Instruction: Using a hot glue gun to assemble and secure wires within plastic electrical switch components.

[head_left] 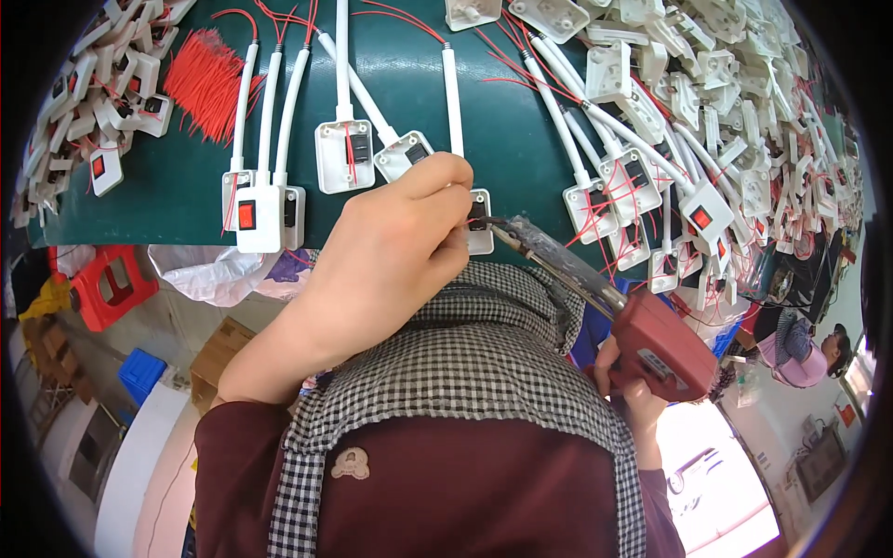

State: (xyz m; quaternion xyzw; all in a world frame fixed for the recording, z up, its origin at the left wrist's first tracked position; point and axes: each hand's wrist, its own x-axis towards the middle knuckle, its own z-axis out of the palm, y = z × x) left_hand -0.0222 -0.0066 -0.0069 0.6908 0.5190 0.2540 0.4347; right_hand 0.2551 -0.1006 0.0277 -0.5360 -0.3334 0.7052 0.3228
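My left hand (395, 246) reaches over the table edge with fingers pinched together; whatever they hold is hidden. Right beside the fingertips lies an open white switch housing (480, 240) with a black switch inside. A white tube (453, 102) runs up from that housing, and red wires come out of its far end. My right hand (637, 395) grips a red soldering gun (656, 346) from below. Its long dark barrel (567, 265) slants up and left, bringing the tip to the switch by my left fingers. I cannot tell whether the tip touches the switch.
Closed and open tubed housings with red switches (246, 216) lie to the left, others (591, 209) to the right. Cut red wires (209, 88) are bunched at the far left of the green table (400, 56). White plastic shells (716, 84) pile up at right. A person (800, 349) is at far right.
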